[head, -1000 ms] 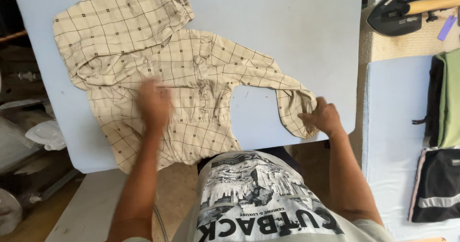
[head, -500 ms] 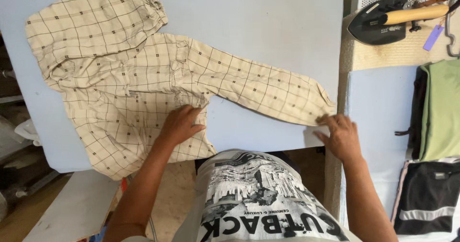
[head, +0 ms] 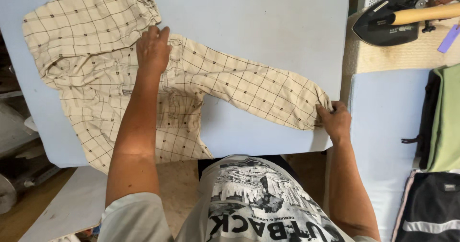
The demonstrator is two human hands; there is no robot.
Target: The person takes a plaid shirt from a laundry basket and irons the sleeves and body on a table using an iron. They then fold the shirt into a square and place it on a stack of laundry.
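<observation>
A beige checked shirt (head: 91,74) lies spread on a pale blue ironing table (head: 258,16). One sleeve (head: 249,86) stretches out to the right. My left hand (head: 153,50) presses flat on the shirt near the shoulder, fingers together and pointing away from me. My right hand (head: 335,119) pinches the sleeve's cuff (head: 322,108) at the table's right front corner. The shirt's lower hem hangs over the table's front edge at the left.
A black iron with a wooden handle (head: 397,21) rests on a beige pad at the upper right. A second pale blue surface (head: 383,117) lies to the right, with green and black garments (head: 441,127) on it. A white board (head: 62,208) sits low at the left.
My left hand has slid up the shirt from its lower body to the shoulder. My right hand has pulled the sleeve out straight to the right and holds its cuff.
</observation>
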